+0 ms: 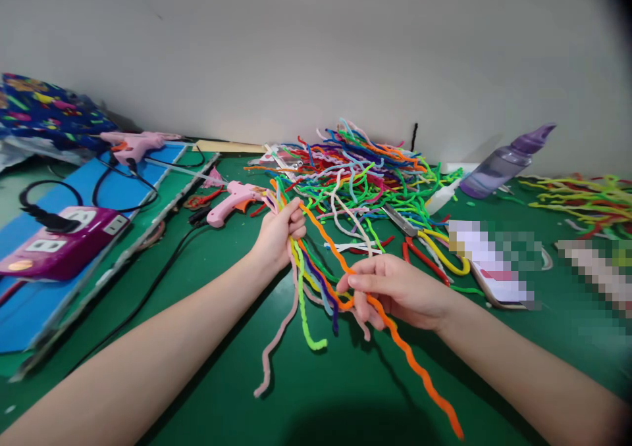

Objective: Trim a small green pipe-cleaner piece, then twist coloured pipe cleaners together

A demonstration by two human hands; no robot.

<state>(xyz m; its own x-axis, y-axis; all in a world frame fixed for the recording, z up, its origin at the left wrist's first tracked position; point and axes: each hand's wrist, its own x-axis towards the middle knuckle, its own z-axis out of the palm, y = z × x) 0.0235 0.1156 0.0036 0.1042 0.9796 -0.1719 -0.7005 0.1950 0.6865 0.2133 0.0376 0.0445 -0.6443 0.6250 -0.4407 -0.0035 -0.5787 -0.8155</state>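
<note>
My left hand [280,233] is closed around a bundle of pipe cleaners [312,276]. Pink, lime green, yellow, purple, light blue and orange ends hang below the fist, wavy and bent. An orange pipe cleaner [415,362] runs between the thumb and fingers of my right hand [390,289], its free end trailing toward the lower right. Another stretch of orange slants from near the left fist to my right fingertips. Just behind my left hand lies a pink glue gun [236,202]. Beyond both hands spreads a large pile of loose pipe cleaners [360,163].
Red-and-yellow-handled scissors [434,252] lie right of the pile, near a phone [494,265] and a white glue bottle [443,197]. A purple water bottle [503,163] leans behind. At left are a purple power strip [64,242] and a second pink glue gun [135,145].
</note>
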